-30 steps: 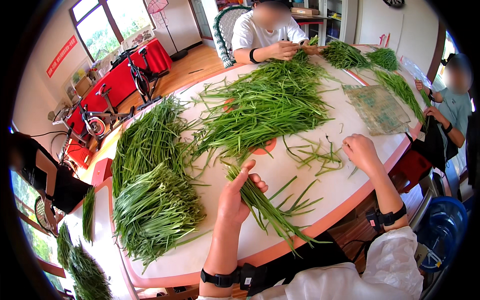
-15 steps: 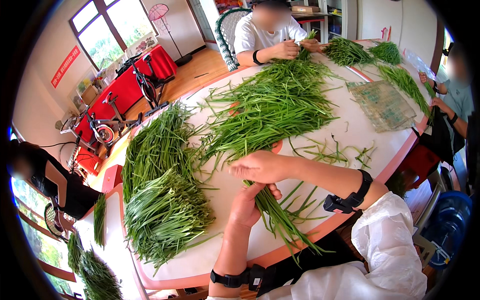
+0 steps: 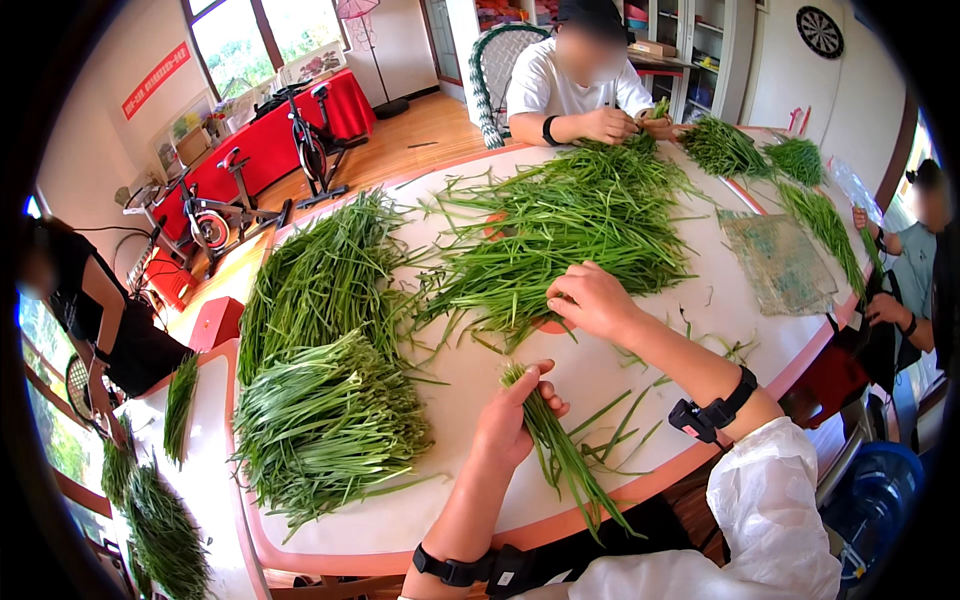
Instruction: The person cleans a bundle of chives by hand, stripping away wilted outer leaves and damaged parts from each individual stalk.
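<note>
My left hand (image 3: 512, 415) is closed around a small bunch of green chives (image 3: 568, 455). Its cut ends poke up above the thumb, and the leaves trail toward the table's near edge. My right hand (image 3: 592, 302) is at the near edge of the big loose pile of chives (image 3: 570, 215), fingers curled in and pressed together. Whatever its fingertips may hold is too small to make out. To the left lie a neatly stacked heap of chives (image 3: 325, 430) and, behind it, a looser heap (image 3: 320, 270).
Across the white table (image 3: 470, 465), a person (image 3: 580, 85) handles chives. More chives (image 3: 722, 147) and a worn flat sack (image 3: 778, 262) lie at the right, near another person's hand (image 3: 885, 308). A third person (image 3: 105, 310) stands left by a side table. A blue water bottle (image 3: 880, 490) stands low right.
My right hand has moved from above the bunch up and right to the loose pile. My left hand still holds its bunch. The whole view has shifted a little.
</note>
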